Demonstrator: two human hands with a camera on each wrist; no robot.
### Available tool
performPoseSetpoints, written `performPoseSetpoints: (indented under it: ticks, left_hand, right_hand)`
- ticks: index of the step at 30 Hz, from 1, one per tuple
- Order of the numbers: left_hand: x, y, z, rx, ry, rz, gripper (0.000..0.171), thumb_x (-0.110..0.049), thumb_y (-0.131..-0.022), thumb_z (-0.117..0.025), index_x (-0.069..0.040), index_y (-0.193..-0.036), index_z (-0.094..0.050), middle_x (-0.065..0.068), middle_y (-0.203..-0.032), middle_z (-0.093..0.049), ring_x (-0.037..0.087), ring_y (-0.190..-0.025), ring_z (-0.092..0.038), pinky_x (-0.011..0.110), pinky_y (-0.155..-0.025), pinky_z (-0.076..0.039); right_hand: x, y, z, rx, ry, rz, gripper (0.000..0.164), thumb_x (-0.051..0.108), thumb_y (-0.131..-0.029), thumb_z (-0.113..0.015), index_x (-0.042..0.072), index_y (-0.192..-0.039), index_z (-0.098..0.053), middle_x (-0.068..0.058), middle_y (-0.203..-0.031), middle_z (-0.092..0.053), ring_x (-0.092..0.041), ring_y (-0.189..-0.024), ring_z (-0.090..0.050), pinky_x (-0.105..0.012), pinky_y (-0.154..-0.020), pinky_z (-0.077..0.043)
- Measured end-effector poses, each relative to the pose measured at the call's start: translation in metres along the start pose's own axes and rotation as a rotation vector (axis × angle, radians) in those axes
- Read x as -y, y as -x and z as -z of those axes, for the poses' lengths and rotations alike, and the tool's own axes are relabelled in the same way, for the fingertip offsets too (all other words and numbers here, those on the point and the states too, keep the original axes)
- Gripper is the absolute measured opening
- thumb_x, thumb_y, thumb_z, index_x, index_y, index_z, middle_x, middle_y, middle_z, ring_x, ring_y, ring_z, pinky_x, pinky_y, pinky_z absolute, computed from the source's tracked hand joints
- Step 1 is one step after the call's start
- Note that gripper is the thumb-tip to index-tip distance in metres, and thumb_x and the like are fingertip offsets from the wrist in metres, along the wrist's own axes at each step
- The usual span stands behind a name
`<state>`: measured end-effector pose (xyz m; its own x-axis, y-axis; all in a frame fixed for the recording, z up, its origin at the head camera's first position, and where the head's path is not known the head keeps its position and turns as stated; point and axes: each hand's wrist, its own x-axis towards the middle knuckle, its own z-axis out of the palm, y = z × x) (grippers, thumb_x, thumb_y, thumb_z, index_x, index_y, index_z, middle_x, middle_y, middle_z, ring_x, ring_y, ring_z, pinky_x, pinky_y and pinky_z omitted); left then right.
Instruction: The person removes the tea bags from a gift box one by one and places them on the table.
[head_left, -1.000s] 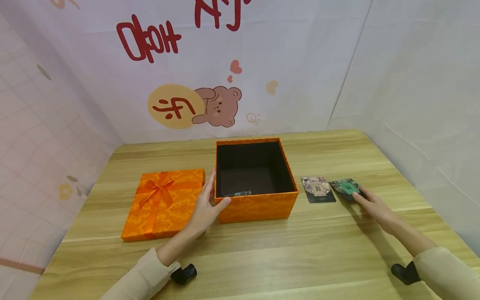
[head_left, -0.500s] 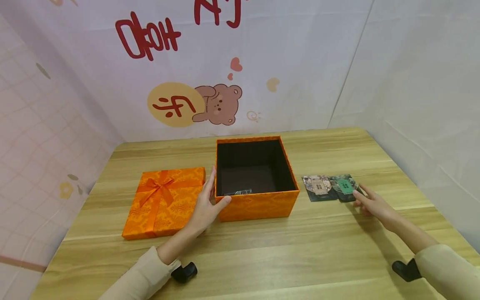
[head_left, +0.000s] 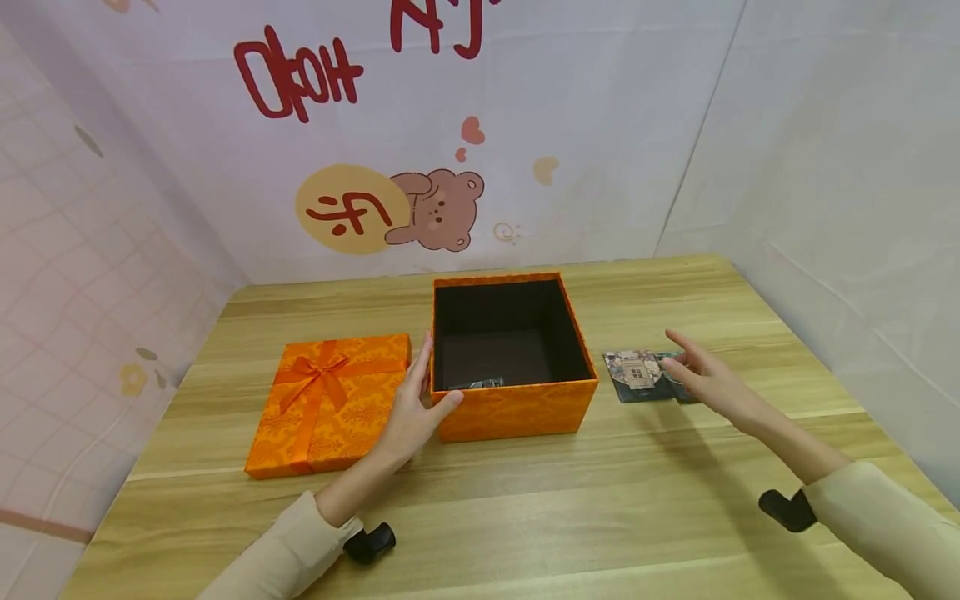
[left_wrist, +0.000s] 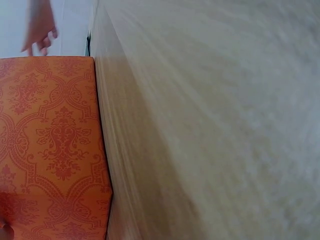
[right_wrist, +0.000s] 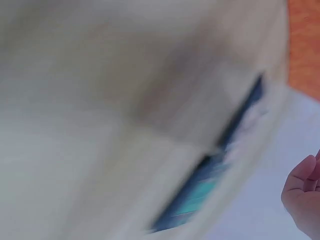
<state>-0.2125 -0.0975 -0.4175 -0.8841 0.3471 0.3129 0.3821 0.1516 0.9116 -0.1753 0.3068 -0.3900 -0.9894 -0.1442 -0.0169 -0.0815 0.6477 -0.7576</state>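
Note:
My left hand (head_left: pixel 412 408) holds the near left corner of the open orange gift box (head_left: pixel 517 414), with its thumb at the front rim and fingers along the left wall. A clear, shiny item (head_left: pixel 480 385) shows inside against the dark lining. To the right, my right hand (head_left: pixel 712 383) is raised over two flat patterned packets, with nothing in its grasp and the index finger pointing out. The packet with a beige label (head_left: pixel 637 373) is in full sight. Its neighbour with a green label (right_wrist: pixel 196 197) lies right beside it, mostly hidden by the hand in the head view.
The orange box lid (head_left: pixel 330 408) with a ribbon bow lies to the left of the box on the wooden table (head_left: pixel 525 517). A printed cloth wall (head_left: pixel 585 125) rises behind the table, with plain cloth at the right.
The green-label packet was brought down flat beside the beige-label one and let go. My right hand has then lifted and shifted left over the packets. My left hand stays on the box.

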Motion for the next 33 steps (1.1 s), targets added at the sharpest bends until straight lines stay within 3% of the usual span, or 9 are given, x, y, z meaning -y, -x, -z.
performPoseSetpoints:
  ticks: [3, 6, 10, 13, 22, 33]
  left_hand:
    - [0.0, 0.0, 0.0, -0.003, -0.008, 0.0, 0.083, -0.011, -0.086, -0.062, -0.012, -0.148, -0.006, 0.002, -0.153, -0.005, 0.02, -0.139, -0.008, 0.029, -0.107, -0.018]
    - [-0.011, 0.001, 0.0, -0.003, -0.002, 0.014, 0.083, -0.008, -0.086, -0.062, -0.007, -0.147, -0.007, 0.006, -0.153, -0.005, 0.023, -0.139, -0.008, 0.031, -0.107, -0.018]
    - [-0.028, 0.004, 0.0, 0.002, 0.001, 0.034, 0.082, -0.002, -0.085, -0.061, -0.001, -0.146, -0.006, 0.011, -0.153, -0.004, 0.026, -0.139, -0.008, 0.033, -0.106, -0.018]
    - [-0.033, 0.005, 0.0, 0.005, -0.017, 0.035, 0.081, 0.0, -0.085, -0.06, 0.001, -0.145, -0.006, 0.012, -0.152, -0.004, 0.027, -0.139, -0.009, 0.034, -0.107, -0.019]
    - [-0.032, 0.005, 0.001, 0.0, -0.019, 0.013, 0.081, -0.001, -0.085, -0.061, 0.001, -0.145, -0.006, 0.012, -0.152, -0.005, 0.027, -0.138, -0.01, 0.037, -0.107, -0.02]
    - [-0.031, 0.005, 0.001, 0.001, -0.002, -0.002, 0.081, -0.001, -0.085, -0.06, 0.001, -0.145, -0.006, 0.013, -0.152, -0.004, 0.029, -0.138, -0.01, 0.041, -0.108, -0.019]
  right_hand:
    - [0.024, -0.011, -0.005, -0.001, 0.019, 0.063, 0.06, 0.025, -0.098, -0.042, 0.005, -0.146, -0.014, -0.02, -0.108, -0.051, -0.011, -0.078, -0.049, -0.027, -0.064, -0.044]
    - [0.045, -0.022, -0.01, 0.014, 0.023, 0.128, 0.058, 0.024, -0.097, -0.044, 0.006, -0.146, -0.017, -0.017, -0.107, -0.053, -0.012, -0.081, -0.049, -0.027, -0.066, -0.044]
    - [0.065, -0.033, -0.017, 0.026, 0.003, 0.21, 0.056, 0.019, -0.097, -0.044, 0.007, -0.146, -0.019, -0.015, -0.105, -0.053, -0.015, -0.081, -0.048, -0.026, -0.064, -0.042]
    - [0.074, -0.041, -0.022, 0.034, -0.005, 0.249, 0.055, 0.018, -0.097, -0.045, 0.008, -0.146, -0.021, -0.013, -0.104, -0.053, -0.016, -0.08, -0.049, -0.025, -0.063, -0.042]
    - [0.096, -0.058, -0.036, 0.074, -0.007, 0.304, 0.056, 0.018, -0.096, -0.048, 0.005, -0.144, -0.024, -0.014, -0.098, -0.054, -0.026, -0.077, -0.048, -0.024, -0.059, -0.039]
    - [0.12, -0.082, -0.061, 0.181, 0.015, 0.324, 0.055, 0.021, -0.095, -0.049, 0.003, -0.142, -0.028, -0.008, -0.094, -0.052, -0.019, -0.071, -0.043, -0.024, -0.06, -0.037]
